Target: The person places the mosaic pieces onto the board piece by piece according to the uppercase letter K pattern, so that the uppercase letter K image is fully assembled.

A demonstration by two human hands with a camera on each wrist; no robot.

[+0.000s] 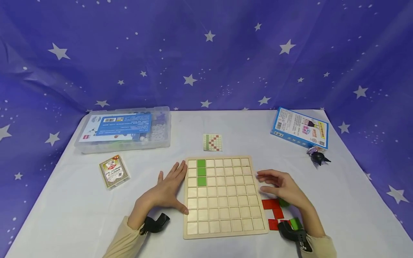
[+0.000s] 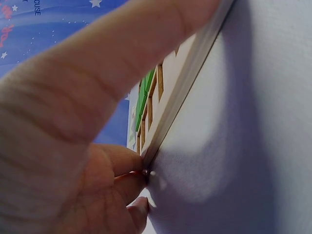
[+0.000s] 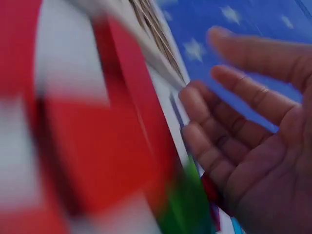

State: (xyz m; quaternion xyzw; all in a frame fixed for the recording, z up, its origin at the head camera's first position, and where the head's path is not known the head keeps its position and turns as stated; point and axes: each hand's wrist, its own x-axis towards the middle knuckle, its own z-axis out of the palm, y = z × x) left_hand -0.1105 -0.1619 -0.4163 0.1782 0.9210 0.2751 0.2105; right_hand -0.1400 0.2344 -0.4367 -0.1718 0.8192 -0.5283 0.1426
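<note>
The hands are working apart, with a wooden board (image 1: 219, 235) lying between them. The left hand (image 1: 166, 190) is resting spread at its near rim, thumb and fingertips touching; the left wrist view is showing fingertips against the board's side, a contact less clear from the head. The right hand (image 1: 280, 184) is hanging just beside the opposite rim, fingers loosely bent; only the right wrist view is exposing its bare palm. Whether it is touching the rim, I cannot tell. Three green squares (image 1: 201, 172) are sitting in the board, nearer the left hand. Red blocks (image 1: 271, 204) are lying close below the right hand, partly covered by a black wrist mount (image 1: 292, 232), and are appearing blurred and cut off in the right wrist view. The left thumb is hiding much of the board in the left wrist view.
</note>
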